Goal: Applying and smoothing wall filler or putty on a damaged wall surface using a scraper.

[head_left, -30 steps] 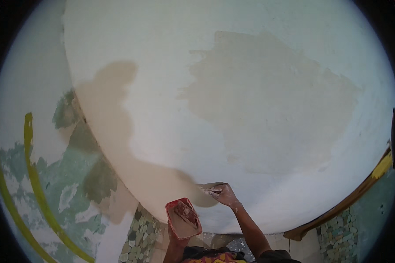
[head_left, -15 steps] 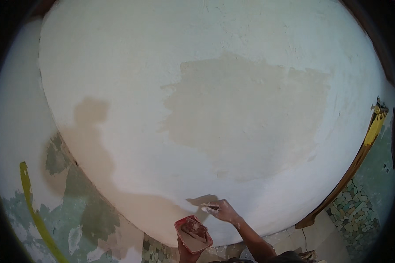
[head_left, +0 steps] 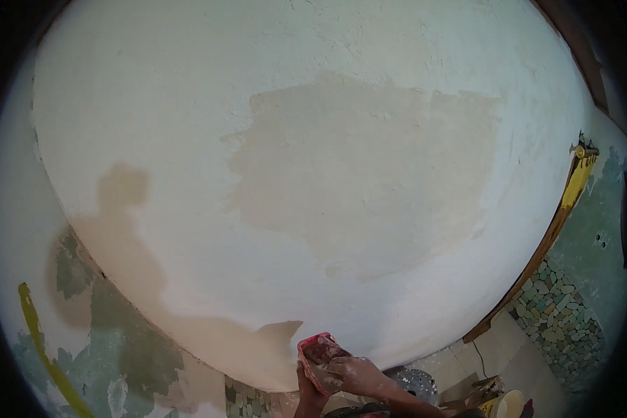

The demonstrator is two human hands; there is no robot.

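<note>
My left hand [head_left: 308, 387] is closed around a small red tub [head_left: 304, 345], low in front of the white wall [head_left: 188, 104]. Wet brownish-beige paste [head_left: 322, 348] coats the inside of the tub. My right hand [head_left: 361, 375], smeared with pale paste, reaches over the tub's right side with its fingers bent at the opening. What those fingers grip is hidden by the hand and the tub. On the wall ahead spreads a large, ragged-edged beige patch [head_left: 369, 174], darker than the surface around it.
Brown wooden trim [head_left: 536, 261] with a yellow part runs up the right. Beyond it lies pebble mosaic [head_left: 561, 313]. A speckled grey round object [head_left: 416, 382] and a yellowish container [head_left: 506, 403] stand low right. Patchy green wall [head_left: 143, 348] fills the lower left.
My right hand has come down from the wall to the tub. The tub has moved slightly right and up in the picture, and the whole view has shifted a little.
</note>
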